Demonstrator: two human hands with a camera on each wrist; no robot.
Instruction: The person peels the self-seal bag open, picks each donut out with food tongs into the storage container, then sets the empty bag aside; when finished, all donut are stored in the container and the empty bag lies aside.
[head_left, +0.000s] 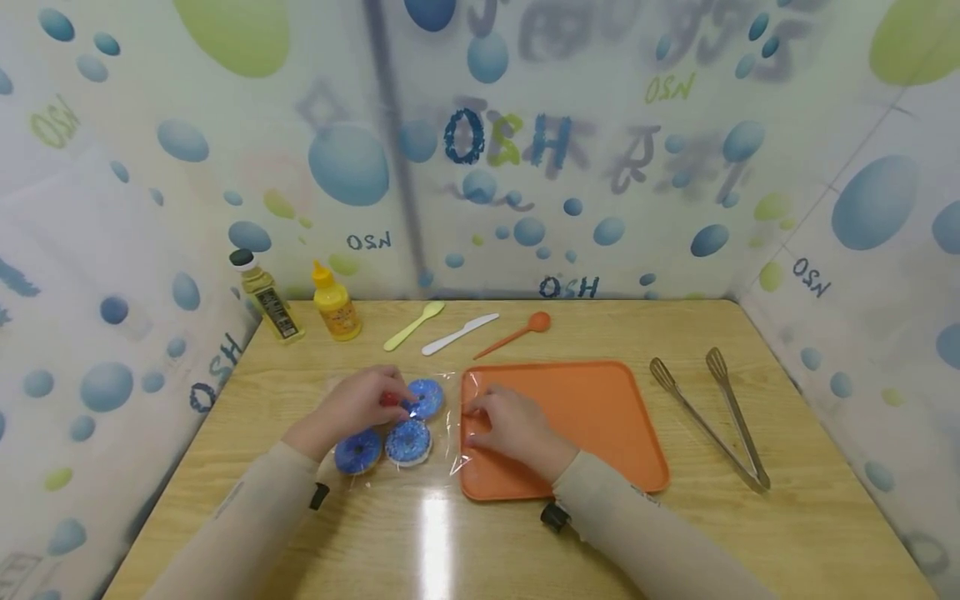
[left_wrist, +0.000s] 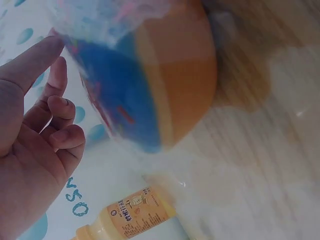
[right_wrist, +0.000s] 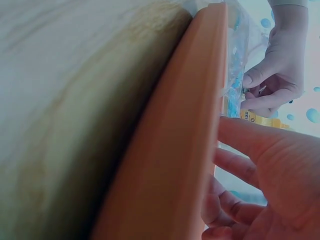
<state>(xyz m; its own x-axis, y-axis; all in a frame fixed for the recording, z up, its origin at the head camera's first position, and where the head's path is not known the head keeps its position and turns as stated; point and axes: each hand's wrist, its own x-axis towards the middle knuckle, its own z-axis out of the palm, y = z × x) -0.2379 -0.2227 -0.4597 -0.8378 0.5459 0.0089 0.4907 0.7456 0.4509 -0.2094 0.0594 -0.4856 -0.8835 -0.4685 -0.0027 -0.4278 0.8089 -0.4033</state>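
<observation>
Several ring doughnuts, including a blue-topped doughnut [head_left: 408, 442], lie in a clear plastic bag [head_left: 452, 417] left of an orange tray [head_left: 570, 425]. My left hand [head_left: 367, 402] is over the bag, thumb and forefinger pinching its film beside the upper doughnut [head_left: 426, 398]. A red spot shows beneath these fingers. In the left wrist view, a blue-topped doughnut [left_wrist: 115, 85] stands large and close to the fingertips. My right hand [head_left: 513, 421] is over the tray's left rim, fingertips by the bag's edge, thumb and forefinger apart. The tray wall [right_wrist: 170, 135] hides some of its fingertips in the right wrist view.
An oil bottle [head_left: 270, 300] and a yellow squeeze bottle [head_left: 336, 307] stand at the back left. Along the back lie a yellow-green spoon [head_left: 412, 327], a white knife [head_left: 459, 334] and an orange spoon [head_left: 517, 332]. Metal tongs [head_left: 720, 429] lie spread at the right.
</observation>
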